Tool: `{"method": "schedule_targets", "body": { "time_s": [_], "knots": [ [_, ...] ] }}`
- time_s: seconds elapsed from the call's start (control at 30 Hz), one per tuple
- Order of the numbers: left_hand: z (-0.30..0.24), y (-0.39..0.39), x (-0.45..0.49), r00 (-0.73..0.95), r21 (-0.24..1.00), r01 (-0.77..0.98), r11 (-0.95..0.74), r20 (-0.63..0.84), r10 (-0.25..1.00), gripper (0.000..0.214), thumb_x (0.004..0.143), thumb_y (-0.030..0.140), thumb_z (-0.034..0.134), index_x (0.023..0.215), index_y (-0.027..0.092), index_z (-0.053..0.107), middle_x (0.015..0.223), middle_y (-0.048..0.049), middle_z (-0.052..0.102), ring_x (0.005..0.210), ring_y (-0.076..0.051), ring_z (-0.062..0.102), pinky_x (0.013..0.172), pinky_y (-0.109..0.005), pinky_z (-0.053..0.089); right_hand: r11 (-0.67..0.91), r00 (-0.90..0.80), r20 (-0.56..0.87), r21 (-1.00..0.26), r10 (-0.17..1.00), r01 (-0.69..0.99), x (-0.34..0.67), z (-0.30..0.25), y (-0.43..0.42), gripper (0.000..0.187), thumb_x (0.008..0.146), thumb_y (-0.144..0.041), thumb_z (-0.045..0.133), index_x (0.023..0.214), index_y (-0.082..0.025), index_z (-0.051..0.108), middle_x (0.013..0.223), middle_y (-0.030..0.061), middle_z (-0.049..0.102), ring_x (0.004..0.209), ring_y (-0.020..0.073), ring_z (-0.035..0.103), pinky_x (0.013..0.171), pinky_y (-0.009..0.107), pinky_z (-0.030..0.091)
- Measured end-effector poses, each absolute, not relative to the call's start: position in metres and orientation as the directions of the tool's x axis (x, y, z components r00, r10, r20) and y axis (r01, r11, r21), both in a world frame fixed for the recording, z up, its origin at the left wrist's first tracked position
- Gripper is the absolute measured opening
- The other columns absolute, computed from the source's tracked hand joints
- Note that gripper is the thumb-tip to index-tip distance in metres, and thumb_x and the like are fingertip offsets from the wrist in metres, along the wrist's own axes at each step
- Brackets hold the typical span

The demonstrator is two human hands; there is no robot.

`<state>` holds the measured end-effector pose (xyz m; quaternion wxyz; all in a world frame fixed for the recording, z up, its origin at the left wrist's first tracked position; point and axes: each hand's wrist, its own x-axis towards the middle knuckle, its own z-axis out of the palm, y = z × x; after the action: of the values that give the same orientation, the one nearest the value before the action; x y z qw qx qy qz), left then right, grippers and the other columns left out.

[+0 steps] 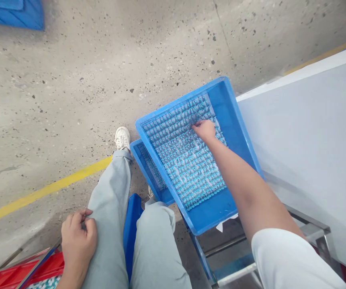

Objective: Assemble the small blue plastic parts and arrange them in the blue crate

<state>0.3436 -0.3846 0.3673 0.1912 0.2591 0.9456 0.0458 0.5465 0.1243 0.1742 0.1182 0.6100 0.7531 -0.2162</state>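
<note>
My right hand [205,130] reaches into a shallow blue plastic tray [236,116], its thumb and fingertips pinched together at the rows of small parts. These small teal-and-grey parts [187,156] lie close together in many rows on a pale sheet; their exact kind is too small to tell. Whatever sits between the pinched fingertips is hidden. Beside my left thigh, my left hand [78,239] hangs loosely curled, with a gap between thumb and forefinger and nothing visible in it.
Under the first tray, a second blue tray [148,170] with similar parts juts out to the left. A metal frame [236,243] stands below them. To the right is a white surface [308,132]. Red bins [25,273] sit at lower left, a blue container [13,14] at upper left.
</note>
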Motion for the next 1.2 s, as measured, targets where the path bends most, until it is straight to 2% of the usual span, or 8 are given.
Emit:
{"method": "schedule_targets", "body": {
  "time_s": [0.23, 0.43, 0.7, 0.97, 1.2],
  "knots": [
    [0.368, -0.383, 0.344, -0.796, 0.180, 0.467, 0.866, -0.342, 0.500, 0.015, 0.084, 0.025, 0.043, 0.087, 0.021, 0.058, 0.079, -0.0041, 0.054, 0.080, -0.025, 0.054, 0.080, -0.039, 0.042, 0.157, -0.227, -0.438, -0.191, 0.870, 0.969, 0.547, 0.176, 0.125, 0.033, 0.078, -0.039, 0.069, 0.099, -0.015, 0.079, 0.091, 0.0147, 0.075, 0.095, 0.0322, 0.069, 0.092, 0.042, 0.051],
    [0.368, -0.383, 0.344, -0.791, 0.179, 0.479, 0.860, -0.337, 0.510, 0.016, 0.085, 0.024, 0.043, 0.087, 0.021, 0.058, 0.078, -0.0036, 0.053, 0.078, -0.024, 0.053, 0.078, -0.039, 0.042, 0.170, -0.241, -0.418, -0.199, 0.876, 0.965, 0.560, 0.181, 0.125, 0.035, 0.085, -0.040, 0.061, 0.102, -0.015, 0.079, 0.090, 0.0143, 0.075, 0.096, 0.0319, 0.069, 0.091, 0.040, 0.051],
    [0.369, -0.382, 0.344, -0.798, 0.182, 0.454, 0.872, -0.352, 0.489, 0.016, 0.085, 0.025, 0.043, 0.087, 0.021, 0.058, 0.080, -0.0041, 0.055, 0.080, -0.024, 0.053, 0.081, -0.039, 0.041, 0.122, -0.218, -0.417, -0.245, 0.882, 0.962, 0.563, 0.183, 0.108, 0.033, 0.082, -0.041, 0.064, 0.104, -0.019, 0.078, 0.096, 0.0086, 0.077, 0.096, 0.0279, 0.069, 0.092, 0.037, 0.051],
    [0.371, -0.379, 0.344, -0.805, 0.173, 0.424, 0.889, -0.378, 0.457, 0.015, 0.084, 0.025, 0.043, 0.087, 0.022, 0.057, 0.078, -0.0041, 0.053, 0.080, -0.025, 0.053, 0.082, -0.040, 0.042, 0.076, -0.171, -0.397, -0.244, 0.902, 0.967, 0.557, 0.183, 0.106, 0.032, 0.081, -0.040, 0.064, 0.101, -0.020, 0.079, 0.095, 0.0093, 0.077, 0.095, 0.0282, 0.069, 0.091, 0.038, 0.051],
    [0.370, -0.381, 0.344, -0.797, 0.174, 0.446, 0.878, -0.368, 0.478, 0.016, 0.085, 0.025, 0.043, 0.088, 0.021, 0.058, 0.080, -0.0044, 0.054, 0.080, -0.025, 0.053, 0.082, -0.039, 0.042, 0.061, -0.165, -0.398, -0.261, 0.902, 0.963, 0.554, 0.182, 0.108, 0.030, 0.081, -0.035, 0.063, 0.102, -0.019, 0.078, 0.097, 0.0094, 0.077, 0.097, 0.0285, 0.069, 0.092, 0.039, 0.052]
  ]
}}
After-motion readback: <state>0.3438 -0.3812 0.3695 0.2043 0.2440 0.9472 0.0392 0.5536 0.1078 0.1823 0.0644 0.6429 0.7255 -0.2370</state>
